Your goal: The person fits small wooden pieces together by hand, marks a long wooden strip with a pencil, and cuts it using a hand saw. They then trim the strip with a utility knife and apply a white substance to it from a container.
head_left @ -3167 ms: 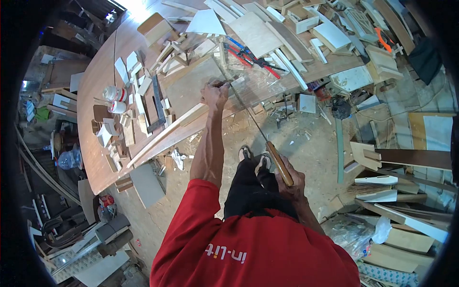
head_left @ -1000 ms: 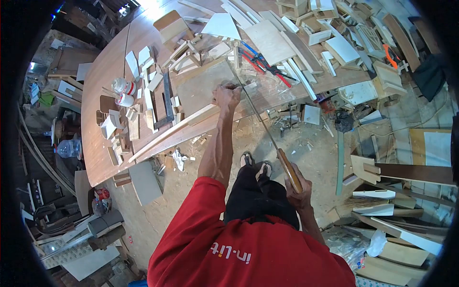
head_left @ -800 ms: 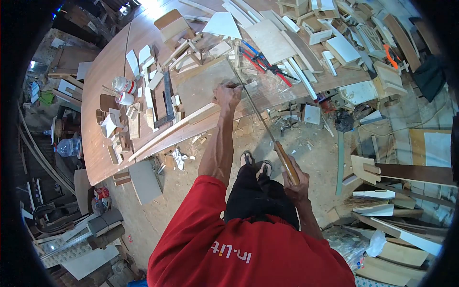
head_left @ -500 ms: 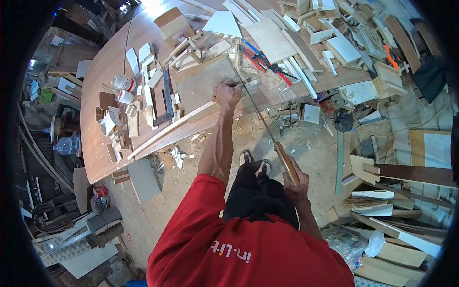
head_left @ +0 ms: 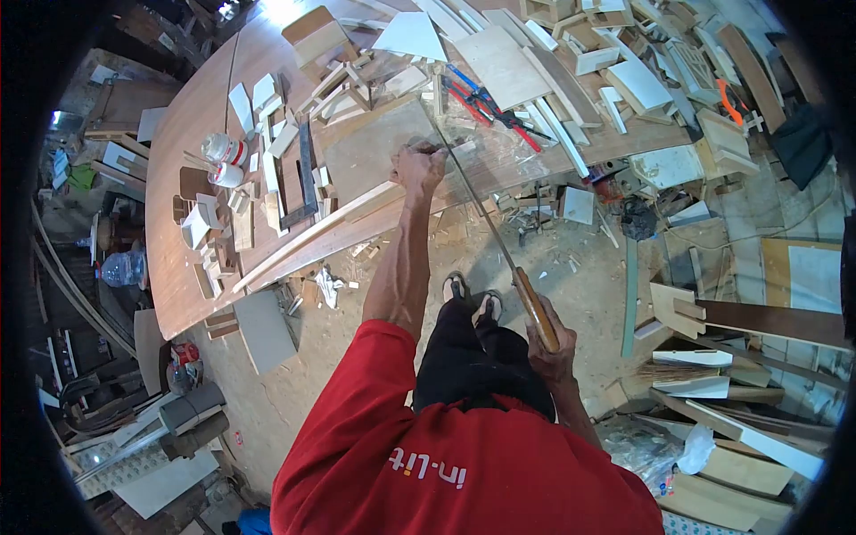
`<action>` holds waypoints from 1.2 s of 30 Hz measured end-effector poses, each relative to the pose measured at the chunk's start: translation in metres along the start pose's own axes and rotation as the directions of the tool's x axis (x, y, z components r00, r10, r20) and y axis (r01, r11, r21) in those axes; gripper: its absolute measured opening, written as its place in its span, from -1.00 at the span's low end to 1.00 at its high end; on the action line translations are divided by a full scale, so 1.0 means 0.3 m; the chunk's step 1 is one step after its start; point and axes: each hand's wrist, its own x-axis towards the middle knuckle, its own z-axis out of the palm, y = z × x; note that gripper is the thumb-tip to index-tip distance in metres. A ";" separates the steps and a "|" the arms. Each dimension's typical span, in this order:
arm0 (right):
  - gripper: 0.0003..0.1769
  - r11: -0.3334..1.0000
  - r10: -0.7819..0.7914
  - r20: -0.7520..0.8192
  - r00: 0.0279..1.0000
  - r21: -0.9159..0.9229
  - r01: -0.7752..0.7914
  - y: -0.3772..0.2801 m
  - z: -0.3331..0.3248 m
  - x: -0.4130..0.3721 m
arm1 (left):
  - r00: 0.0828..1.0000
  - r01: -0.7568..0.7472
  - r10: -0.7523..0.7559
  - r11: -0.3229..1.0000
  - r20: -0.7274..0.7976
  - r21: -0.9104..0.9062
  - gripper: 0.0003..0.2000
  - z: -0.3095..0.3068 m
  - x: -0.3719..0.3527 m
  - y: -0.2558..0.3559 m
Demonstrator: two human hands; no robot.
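My right hand [head_left: 552,346] is wrapped around the wooden handle of a handsaw [head_left: 533,308], low in front of my legs. The thin blade slants up and away to the table edge, passing just right of my left hand [head_left: 419,167]. That hand's fingers are curled down on a long pale wooden strip [head_left: 312,239], at the near edge of a flat board [head_left: 370,147]. A short pale end of wood [head_left: 465,147] shows just beyond the blade, in line with the strip. My fingers hide the exact grip and where the teeth meet the wood.
Red and blue clamps [head_left: 486,105] lie beyond the blade. A black metal square [head_left: 303,178], jars [head_left: 223,152] and wood offcuts sit to the left on the table [head_left: 169,259]. Scraps litter the floor [head_left: 357,357]. Stacked wooden parts [head_left: 642,85] crowd the far right.
The view has shifted slightly, so the table and its objects sit a little further left. Both hands keep the same hold, and the saw's slant is nearly the same.
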 end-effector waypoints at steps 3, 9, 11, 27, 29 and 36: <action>-0.51 0.996 0.035 -0.004 0.999 0.086 -0.034 0.014 0.022 0.015 | 0.996 0.028 -0.015 0.989 0.092 -0.148 -0.79 0.015 0.013 -0.020; -0.41 0.995 0.037 -0.008 0.999 0.089 -0.036 0.020 0.046 0.010 | 0.990 -0.036 0.057 0.987 0.132 -0.157 -0.80 -0.087 -0.065 0.033; -0.40 0.995 0.034 0.000 0.999 0.091 -0.034 0.031 0.051 0.006 | 0.990 -0.085 0.101 0.984 0.096 -0.159 -0.79 -0.070 -0.069 0.011; -0.54 1.000 0.019 -0.030 0.999 0.021 -0.019 0.027 0.010 -0.041 | 0.989 -0.142 0.145 0.981 0.014 -0.132 -0.74 -0.041 -0.083 0.004; -0.53 1.000 0.003 -0.021 1.000 0.012 -0.003 0.046 0.027 -0.013 | 0.989 -0.145 0.148 0.979 0.013 -0.145 -0.74 -0.041 -0.083 0.005; -0.51 0.996 0.082 0.015 0.997 0.038 -0.082 0.022 0.003 -0.038 | 0.989 -0.099 0.112 0.987 0.100 -0.128 -0.63 -0.057 -0.081 0.012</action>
